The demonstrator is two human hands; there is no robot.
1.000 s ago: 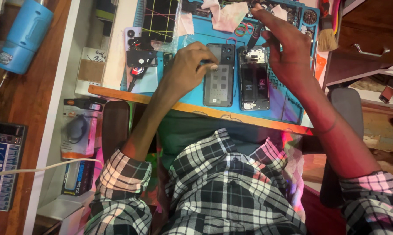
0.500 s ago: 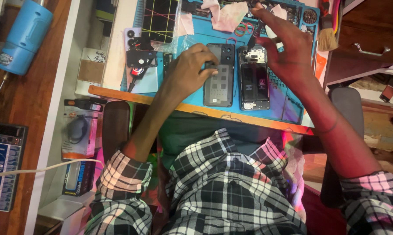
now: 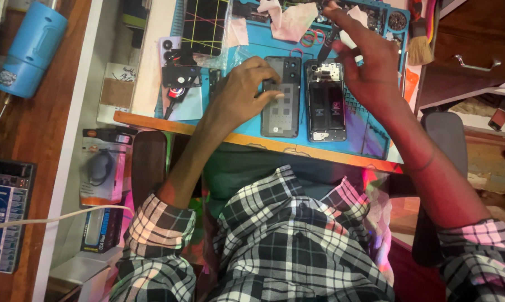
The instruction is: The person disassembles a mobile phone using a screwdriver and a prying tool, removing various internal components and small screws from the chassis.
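Two phone parts lie side by side on a blue work mat [image 3: 370, 137]: a grey back cover [image 3: 280, 109] on the left and an opened phone body [image 3: 325, 103] with its dark insides showing on the right. My left hand [image 3: 244, 92] rests on the back cover, its fingertips pressing the cover's upper half. Above the opened phone's top end, my right hand [image 3: 364, 64] pinches a thin dark tool [image 3: 326, 42] that points down toward the phone. A checked shirt covers my lap below the desk edge.
A pale cloth [image 3: 286, 19] and rubber bands lie at the mat's far edge. A brush [image 3: 419, 47] stands at the right. A small red-and-black device [image 3: 177, 81] sits left of my left hand. A blue cylinder [image 3: 31, 50] lies far left, boxed items below it.
My left hand's fingers have shifted slightly on the back cover. My right hand has lifted a little above the opened phone, still pinching the tool.
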